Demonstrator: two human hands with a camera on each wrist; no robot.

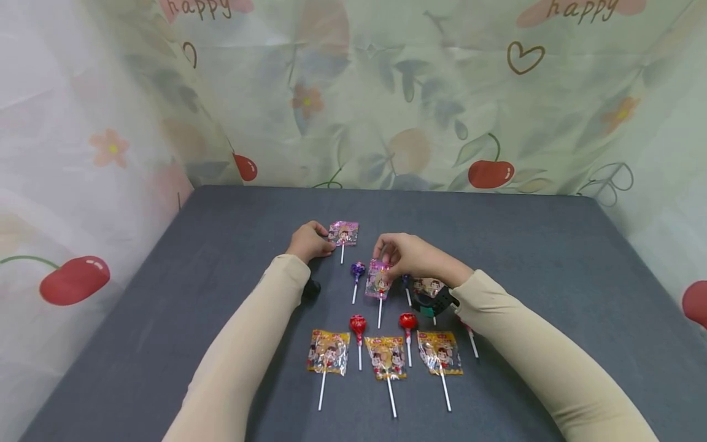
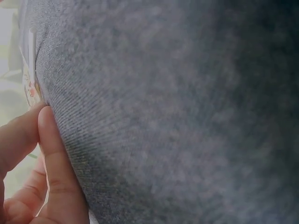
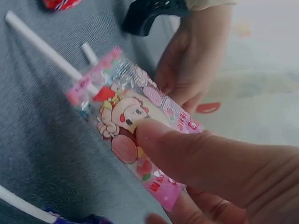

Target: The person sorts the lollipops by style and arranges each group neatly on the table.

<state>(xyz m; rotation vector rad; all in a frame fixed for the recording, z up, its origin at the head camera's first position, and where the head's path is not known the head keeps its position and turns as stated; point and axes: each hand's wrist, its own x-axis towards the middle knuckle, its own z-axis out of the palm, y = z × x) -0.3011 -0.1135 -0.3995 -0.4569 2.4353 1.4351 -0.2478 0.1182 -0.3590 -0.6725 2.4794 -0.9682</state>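
Note:
My left hand pinches the left edge of a pink-wrapped flat lollipop at the back of the group; its stick points toward me. In the left wrist view, thumb and fingertip meet at the wrapper's corner, and only part of that lollipop shows. Nearer the middle, my right hand grips a second pink-wrapped lollipop, its stick pointing down. The right wrist view has the thumb across that wrapper's printed cartoon face. A purple round lollipop lies between the two hands.
Two red round lollipops and three yellow-wrapped flat lollipops lie in front on the dark grey table. Under the right wrist, another purple lollipop and a wrapped one are partly hidden. A printed curtain hangs behind.

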